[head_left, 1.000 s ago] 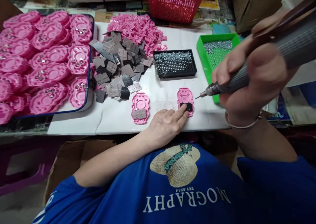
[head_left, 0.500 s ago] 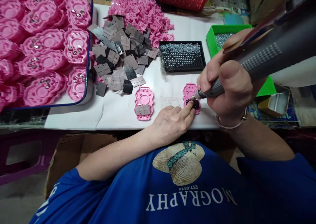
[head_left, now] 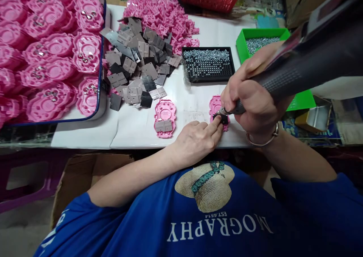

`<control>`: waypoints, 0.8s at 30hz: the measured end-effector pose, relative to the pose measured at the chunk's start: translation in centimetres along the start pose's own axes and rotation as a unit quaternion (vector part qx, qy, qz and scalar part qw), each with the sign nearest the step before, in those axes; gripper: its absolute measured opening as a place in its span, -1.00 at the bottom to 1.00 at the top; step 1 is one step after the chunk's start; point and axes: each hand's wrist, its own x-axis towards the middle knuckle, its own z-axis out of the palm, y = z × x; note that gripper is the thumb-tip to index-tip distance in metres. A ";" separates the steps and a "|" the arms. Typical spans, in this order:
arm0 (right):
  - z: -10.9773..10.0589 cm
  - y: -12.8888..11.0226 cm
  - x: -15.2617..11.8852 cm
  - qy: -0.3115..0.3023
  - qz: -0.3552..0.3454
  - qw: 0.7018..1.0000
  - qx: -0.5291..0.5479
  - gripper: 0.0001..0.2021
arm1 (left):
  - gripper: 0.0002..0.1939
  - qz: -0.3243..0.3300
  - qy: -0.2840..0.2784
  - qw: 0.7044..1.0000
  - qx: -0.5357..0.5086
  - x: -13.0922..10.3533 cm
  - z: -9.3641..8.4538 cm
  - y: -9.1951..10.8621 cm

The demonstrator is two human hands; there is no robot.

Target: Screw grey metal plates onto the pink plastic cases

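While the left hand (head_left: 195,141) rests its index fingertip on the black plate (head_left: 225,119) in the pink casing (head_left: 215,101), its thumb is hidden, so whether it pinches anything cannot be told. The right hand (head_left: 256,102) is wrapped around a power screwdriver (head_left: 300,66), whose bit points down at the plate beside that fingertip. The casing lies on the white tabletop (head_left: 133,133); a second casing (head_left: 165,109), bearing a gray plate (head_left: 163,126), lies to its left, a black screw tray (head_left: 208,79) beyond.
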 end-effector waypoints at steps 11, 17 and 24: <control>-1.0 -1.1 1.6 0.077 -0.032 0.995 0.058 -0.64 | -0.66 -0.006 -0.039 0.999 0.011 0.0 -0.4 0.2; -3.9 -2.7 2.6 0.135 -0.101 0.986 -0.007 -0.79 | -0.74 -0.039 0.106 0.993 0.025 -4.1 -3.2 -1.8; -6.1 -2.7 2.2 0.168 -0.091 0.981 -0.018 -0.85 | -0.78 -0.168 0.022 0.985 -0.041 -8.5 -4.9 -5.2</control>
